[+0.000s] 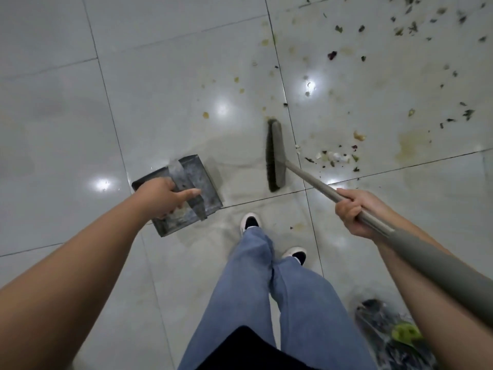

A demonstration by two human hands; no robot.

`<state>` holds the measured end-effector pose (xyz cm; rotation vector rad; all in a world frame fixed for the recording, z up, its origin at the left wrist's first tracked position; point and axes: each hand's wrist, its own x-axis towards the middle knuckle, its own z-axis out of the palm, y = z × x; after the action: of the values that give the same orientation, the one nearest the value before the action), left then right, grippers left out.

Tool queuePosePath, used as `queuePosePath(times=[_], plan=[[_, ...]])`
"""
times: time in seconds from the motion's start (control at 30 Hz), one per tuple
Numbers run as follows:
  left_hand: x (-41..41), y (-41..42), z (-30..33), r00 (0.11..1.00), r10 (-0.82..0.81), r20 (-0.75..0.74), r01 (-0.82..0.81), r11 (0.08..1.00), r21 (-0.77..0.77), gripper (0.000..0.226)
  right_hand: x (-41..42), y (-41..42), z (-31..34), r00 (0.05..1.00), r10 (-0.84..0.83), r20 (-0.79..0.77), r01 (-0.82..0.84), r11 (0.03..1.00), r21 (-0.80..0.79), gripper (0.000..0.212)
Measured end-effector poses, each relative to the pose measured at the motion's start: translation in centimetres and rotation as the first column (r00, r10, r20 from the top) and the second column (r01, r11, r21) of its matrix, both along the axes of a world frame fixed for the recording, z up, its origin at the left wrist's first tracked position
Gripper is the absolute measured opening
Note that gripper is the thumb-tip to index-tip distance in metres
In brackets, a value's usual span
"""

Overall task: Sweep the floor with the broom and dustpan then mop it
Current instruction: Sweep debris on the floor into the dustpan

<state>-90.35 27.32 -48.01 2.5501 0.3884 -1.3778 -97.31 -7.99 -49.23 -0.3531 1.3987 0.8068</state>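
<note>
My left hand (pixel 165 196) grips the flat strap handle of a grey metal dustpan (pixel 198 177), which hangs low over the pale tiled floor (pixel 66 116) left of centre. My right hand (pixel 356 210) is curled round the grey handle of a broom (pixel 306 177). The broom head (pixel 275 156) stands on the floor to the right of the dustpan, bristles facing left, with a gap between them. Scraps of leaves, white bits and yellowish stains (pixel 336 157) lie on the tiles right of the broom head and spread toward the upper right corner.
My legs in blue jeans (pixel 266 289) and white-and-black shoes (pixel 250 222) stand just below the dustpan and broom. A bag of rubbish (pixel 392 335) with something green in it sits at the lower right, partly behind my right arm. Bright light spots reflect off the tiles.
</note>
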Motion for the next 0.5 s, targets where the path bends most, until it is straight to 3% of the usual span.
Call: queuePosePath(times=[0.1,0.17,0.23,0.37,0.5], plan=[[0.5,0.6,-0.5,1.0,0.001,-0.002,-0.001,0.999,-0.032,0.054,0.3,0.0,1.6,0.987,0.145,-0.072,-0.15,0.986,-0.076,0.042],[0.7,0.8,-0.9,1.0,0.01,-0.012,-0.011,0.998,-0.054,0.054,0.3,1.3,2.4,0.962,0.258,-0.088,-0.267,0.955,-0.125,0.038],[0.9,0.6,-1.1,0.999,0.007,-0.032,-0.009,0.998,-0.062,0.056,0.6,2.9,2.8,0.959,0.28,-0.046,-0.283,0.951,-0.127,0.029],[1.7,-0.3,-1.5,0.998,-0.035,-0.061,0.032,0.998,-0.053,0.056,2.6,6.7,1.6,0.993,0.12,0.024,-0.121,0.99,0.072,0.04],[2.4,-1.1,-1.6,0.996,-0.068,-0.048,0.069,0.998,0.001,0.056,5.0,10.7,-2.3,0.991,0.117,0.071,-0.13,0.967,0.219,0.053]])
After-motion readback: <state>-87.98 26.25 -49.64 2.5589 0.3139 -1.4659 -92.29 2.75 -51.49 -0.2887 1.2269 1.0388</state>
